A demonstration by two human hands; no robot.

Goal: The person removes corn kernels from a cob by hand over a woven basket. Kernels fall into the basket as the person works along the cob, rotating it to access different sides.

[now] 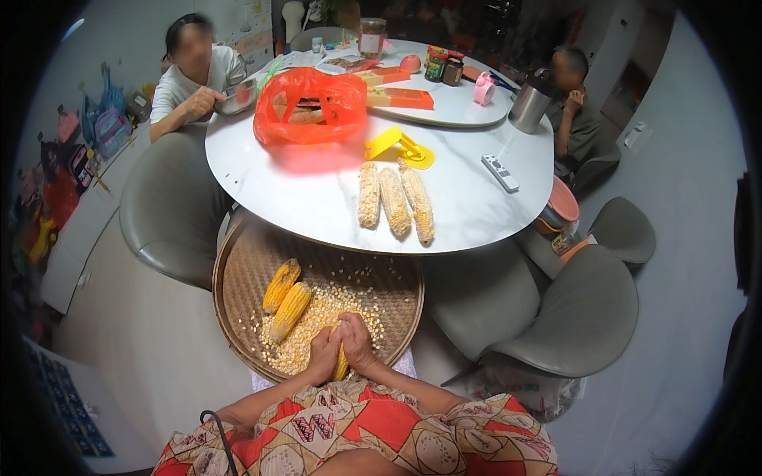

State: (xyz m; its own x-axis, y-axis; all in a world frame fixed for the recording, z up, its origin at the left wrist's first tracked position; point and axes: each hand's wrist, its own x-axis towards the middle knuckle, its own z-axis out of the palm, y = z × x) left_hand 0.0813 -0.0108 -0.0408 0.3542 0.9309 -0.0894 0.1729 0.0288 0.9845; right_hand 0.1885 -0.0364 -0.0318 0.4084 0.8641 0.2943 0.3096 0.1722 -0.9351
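Observation:
Both of my hands are closed around one yellow corn cob (341, 364), low over a round woven bamboo tray (387, 291). My left hand (324, 353) is on the cob's left side and my right hand (356, 342) on its right, the two touching at the top. Loose corn kernels (292, 348) are spread over the tray beneath and around them. Two more yellow cobs with kernels on, an upper one (280, 285) and a lower one (290, 312), lie side by side to the left of my hands. Three shelled, pale cobs (393, 202) rest on the table near its front edge.
The white table (297, 202) overhangs the tray's far rim. On it are a red plastic bag (309, 128), a yellow stand (400, 147), a remote (500, 172) and a steel jug (528, 107). Grey chairs (172, 208) flank the tray. Two people sit across, one holding a metal bowl (237, 98).

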